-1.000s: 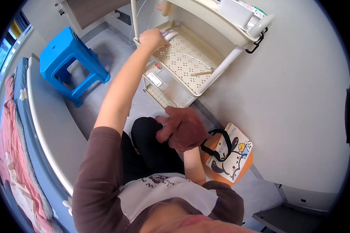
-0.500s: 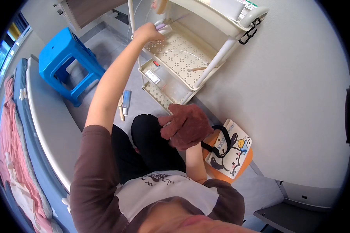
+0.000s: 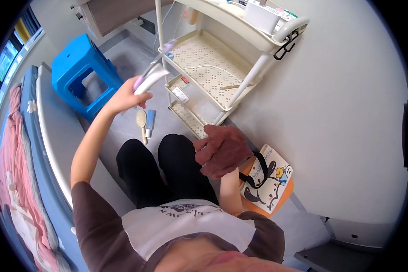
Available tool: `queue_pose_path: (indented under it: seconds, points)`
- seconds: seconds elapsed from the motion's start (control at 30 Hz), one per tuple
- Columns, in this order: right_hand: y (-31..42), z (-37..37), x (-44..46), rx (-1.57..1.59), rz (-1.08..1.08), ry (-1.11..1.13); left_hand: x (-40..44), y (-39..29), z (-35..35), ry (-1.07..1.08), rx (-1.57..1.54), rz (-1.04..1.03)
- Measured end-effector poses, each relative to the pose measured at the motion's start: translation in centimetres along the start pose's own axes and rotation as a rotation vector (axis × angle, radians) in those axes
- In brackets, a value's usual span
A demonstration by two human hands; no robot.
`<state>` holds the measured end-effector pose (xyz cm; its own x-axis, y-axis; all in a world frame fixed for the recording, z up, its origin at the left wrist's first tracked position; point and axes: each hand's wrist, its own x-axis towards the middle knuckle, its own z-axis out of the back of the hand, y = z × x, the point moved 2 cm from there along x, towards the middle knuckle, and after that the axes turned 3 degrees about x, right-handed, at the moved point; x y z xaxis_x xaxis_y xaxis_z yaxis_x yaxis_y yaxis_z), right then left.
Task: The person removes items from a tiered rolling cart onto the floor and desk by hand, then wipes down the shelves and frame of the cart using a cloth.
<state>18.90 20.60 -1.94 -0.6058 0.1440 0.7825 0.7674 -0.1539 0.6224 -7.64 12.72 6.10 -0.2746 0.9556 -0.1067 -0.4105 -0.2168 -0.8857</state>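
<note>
Since the earlier frame the left hand (image 3: 130, 97) has moved from the cart's shelf (image 3: 204, 47) to ten o'clock, its fingers gripping a white item (image 3: 150, 80) and a blurred purple item (image 3: 137, 85). Both are now off the shelf, at twelve; a cable (image 3: 213, 67) and a stick (image 3: 231, 87) remain there. The right hand is hidden by the brown cloth (image 3: 224, 154) near centre; I cannot tell its grip. Brush (image 3: 141, 118) and bottle (image 3: 150, 122) lie between nine and ten. The stool (image 3: 70, 56) stands beyond the left hand; the bag (image 3: 272, 181) is at four.
</note>
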Motion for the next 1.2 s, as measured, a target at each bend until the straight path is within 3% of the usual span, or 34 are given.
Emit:
queue_pose_path:
  seconds: [0.1,0.2,0.27,0.33,0.4,0.57,0.67,0.87,1.07,1.17,1.2]
  points:
    - [-1.4,0.3,-2.4,0.133,-0.089,-0.042,-2.0,4.9,-0.4,-0.129,-0.248,-0.026]
    - [-0.4,0.4,-0.9,0.175,-0.093,0.114,-1.6,7.0,-1.4,-0.301,-0.139,0.151]
    - [0.8,0.4,0.8,0.164,-0.052,0.207,0.0,4.5,-2.5,-0.517,0.077,-0.1]
    - [1.2,0.2,0.6,0.173,-0.101,0.123,3.1,2.2,-3.5,-0.559,0.217,-0.349]
    - [1.4,-0.1,-0.2,0.186,-0.165,0.017,6.3,-0.2,-4.7,-0.605,0.593,-0.366]
    - [2.1,-0.5,-1.3,0.19,-0.261,-0.133,12.8,-4.3,-6.3,-0.162,1.01,-0.249]
    - [2.8,-0.3,-1.9,0.185,-0.297,-0.199,15.4,-3.9,-6.4,-0.068,1.145,-0.204]
    - [3.3,0.3,-2.6,0.213,-0.368,-0.325,15.5,-4.0,-5.4,-0.023,1.044,-0.283]
    - [2.7,0.3,-2.2,0.448,-0.539,-0.514,9.0,-5.3,-1.8,-0.43,0.978,-0.437]
    - [1.7,-1.0,-1.5,1.033,-0.636,-0.864,4.8,-5.2,0.5,-0.575,0.921,-0.552]
    - [1.1,-0.4,-2.8,0.82,-0.682,-0.761,3.7,-5.1,1.4,-0.617,0.916,-0.535]
